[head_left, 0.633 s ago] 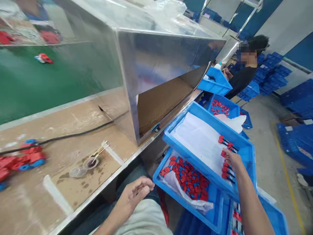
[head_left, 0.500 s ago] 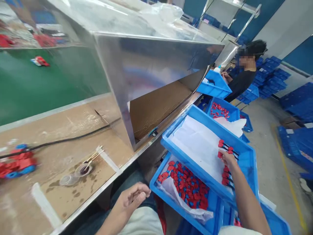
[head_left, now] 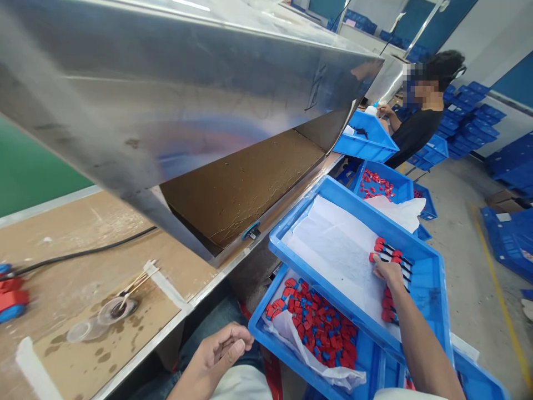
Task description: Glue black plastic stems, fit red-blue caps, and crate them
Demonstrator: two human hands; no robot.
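My right hand [head_left: 388, 270] reaches into the upper blue tray [head_left: 308, 280], fingers closed on a small red piece [head_left: 372, 257] at the end of a row of red pieces with black stems. More of that row, red pieces [head_left: 388, 308], lies just below my wrist. White paper [head_left: 333, 244] lines the tray. My left hand [head_left: 227, 347] hovers beside the corner of the lower blue tray, its fingers loosely curled, thumb apart, nothing visible in them. That lower tray [head_left: 287, 364] holds a heap of red-and-blue parts [head_left: 320, 322] on crumpled paper.
A metal hood [head_left: 216, 94] covers the bench at left. Small plastic cups [head_left: 106, 314] with sticks and dark liquid stand on the stained board. A black cable [head_left: 91, 250] crosses the bench. A person [head_left: 420, 125] works beyond, near more blue trays [head_left: 385, 178].
The view has swung left and closer to the hood, so the bench items shift left. My right hand stays at the row of red pieces; my left hand barely moves.
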